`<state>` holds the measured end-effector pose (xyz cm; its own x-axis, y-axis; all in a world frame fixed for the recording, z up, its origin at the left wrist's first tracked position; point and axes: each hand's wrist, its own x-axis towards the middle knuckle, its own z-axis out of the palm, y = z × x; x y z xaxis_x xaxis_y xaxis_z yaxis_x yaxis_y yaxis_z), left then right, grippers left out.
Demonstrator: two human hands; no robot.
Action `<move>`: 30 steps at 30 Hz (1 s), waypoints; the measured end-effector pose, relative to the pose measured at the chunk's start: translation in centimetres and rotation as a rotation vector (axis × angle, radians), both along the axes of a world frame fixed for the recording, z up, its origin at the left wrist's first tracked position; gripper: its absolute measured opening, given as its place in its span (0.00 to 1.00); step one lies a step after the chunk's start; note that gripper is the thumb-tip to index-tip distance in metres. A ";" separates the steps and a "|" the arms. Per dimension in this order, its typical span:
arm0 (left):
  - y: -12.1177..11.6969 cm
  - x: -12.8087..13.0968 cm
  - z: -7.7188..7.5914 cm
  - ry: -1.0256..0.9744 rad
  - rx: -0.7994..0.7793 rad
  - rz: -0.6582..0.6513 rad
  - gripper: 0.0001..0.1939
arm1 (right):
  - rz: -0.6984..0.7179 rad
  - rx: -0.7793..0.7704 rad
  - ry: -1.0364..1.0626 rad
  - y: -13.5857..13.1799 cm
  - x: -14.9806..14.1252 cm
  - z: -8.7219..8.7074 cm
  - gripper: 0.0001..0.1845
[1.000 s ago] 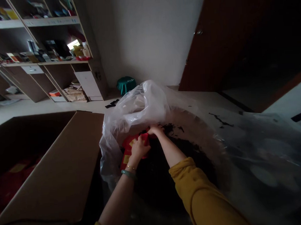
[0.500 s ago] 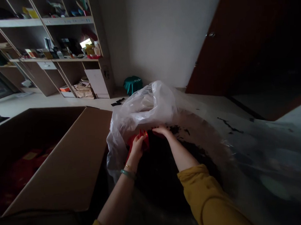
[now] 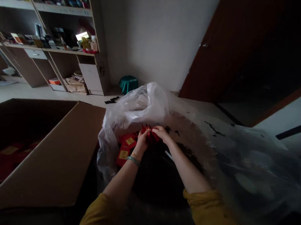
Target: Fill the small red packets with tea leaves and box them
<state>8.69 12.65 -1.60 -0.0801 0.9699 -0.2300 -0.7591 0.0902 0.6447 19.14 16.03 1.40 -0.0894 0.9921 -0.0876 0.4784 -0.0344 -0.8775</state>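
My left hand (image 3: 141, 141) and my right hand (image 3: 163, 133) are close together, fingers closed on the upper edge of a red packet (image 3: 149, 129). Much of this packet is hidden by the fingers and the dimness. Just left of my left hand lie red packets with gold labels (image 3: 124, 151). Below my hands is a dark heap (image 3: 155, 183), too dim to make out, inside a large clear plastic bag (image 3: 153, 103) with its mouth spread wide. A thin white strip (image 3: 168, 155) shows beside my right forearm.
On the left stands an open cardboard box (image 3: 53, 159) holding more red packets (image 3: 8, 150). Behind are a shelf unit (image 3: 92, 77), a green-covered stool or bin (image 3: 128, 84) and a brown door (image 3: 208, 54). Clear plastic sheeting (image 3: 261, 173) spreads to the right, with dark scraps (image 3: 214, 129) nearby.
My right hand has come over to my left and now grips the red packet too. Gold-labelled red packets show more clearly at left. The view has shifted slightly.
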 end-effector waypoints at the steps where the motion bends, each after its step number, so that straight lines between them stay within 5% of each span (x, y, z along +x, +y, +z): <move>1: -0.6 -0.1 0.3 -0.022 0.010 -0.014 0.23 | -0.015 0.041 0.020 -0.6 -0.1 0.2 0.12; 9: -7.2 -1.1 3.8 -0.097 0.101 -0.115 0.26 | -0.160 0.508 0.149 -8.5 -1.2 1.6 0.17; 16: -15.3 -4.8 7.9 0.166 0.308 -0.046 0.40 | -0.166 0.750 0.236 -18.8 -5.0 4.4 0.16; 20: -19.2 -11.3 10.4 0.284 0.379 0.180 0.43 | 0.048 0.753 0.340 -21.5 -10.9 7.5 0.15; 25: -22.8 -22.3 13.4 0.400 0.371 0.555 0.39 | 0.424 0.766 0.455 -21.7 -23.0 11.4 0.13; 30: -23.0 -34.2 13.1 0.430 0.243 0.917 0.43 | 0.792 0.568 0.463 -19.3 -37.3 11.9 0.15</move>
<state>-25.49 -10.32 11.46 -0.8390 0.5114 0.1861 -0.1725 -0.5742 0.8003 -18.15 -3.27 13.34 -0.6299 0.5222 0.5749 -0.1973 0.6083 -0.7688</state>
